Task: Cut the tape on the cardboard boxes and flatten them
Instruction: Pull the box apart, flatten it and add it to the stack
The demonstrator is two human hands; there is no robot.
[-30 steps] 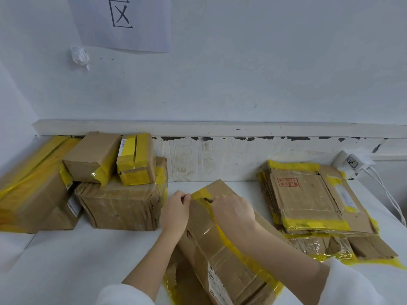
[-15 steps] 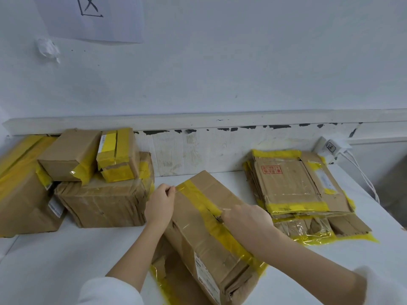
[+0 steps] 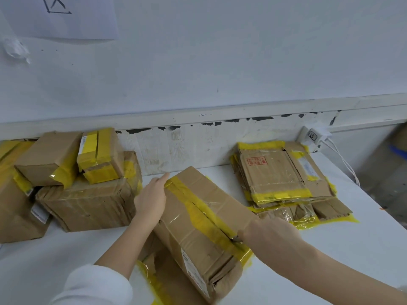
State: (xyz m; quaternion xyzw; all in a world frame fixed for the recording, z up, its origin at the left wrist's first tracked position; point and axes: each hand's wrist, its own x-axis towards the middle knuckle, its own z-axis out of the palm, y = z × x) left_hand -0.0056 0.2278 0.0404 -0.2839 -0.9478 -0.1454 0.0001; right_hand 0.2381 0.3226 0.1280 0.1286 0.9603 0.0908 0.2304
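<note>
Left hand (image 3: 150, 200) flat with straight fingers against the far end of the taped cardboard box (image 3: 211, 208), right hand (image 3: 269, 235) clenched round a small blade (image 3: 236, 239) in the yellow tape (image 3: 204, 219), white counter (image 3: 330, 249)

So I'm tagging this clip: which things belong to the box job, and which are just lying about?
Job:
- taped box
- left hand steadying it
- right hand with blade
- uncut boxes
- flattened stack

Lying about:
- charger
- wall paper
</note>
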